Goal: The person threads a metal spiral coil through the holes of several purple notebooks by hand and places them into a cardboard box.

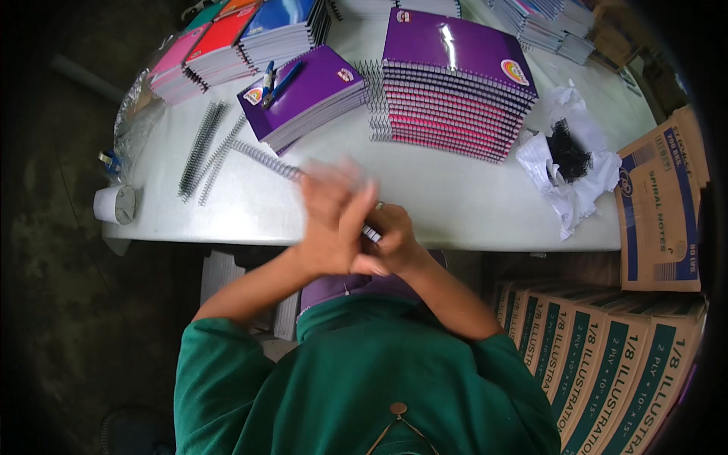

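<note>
My left hand (327, 220) is raised over the table's near edge, partly smeared by motion, with its fingers stretched out. A wire coil (265, 159) runs from the table up to it. Close against it, my right hand (396, 236) is closed round the edge of a notebook, whose striped bound edge (371, 233) shows between the hands. Purple cover (330, 291) shows below them, over my lap; the hands hide most of it. Beyond the hands lies a short stack of purple notebooks (307, 95), with blue-handled pliers (274, 82) on top.
A tall stack of spiral notebooks (459, 83) stands at centre right. Loose wire coils (203, 152) lie on the left, near a white roll (115, 205). Crumpled white paper (542, 171) holds black wire scraps (569, 152). Cardboard boxes (660, 205) stand at the right.
</note>
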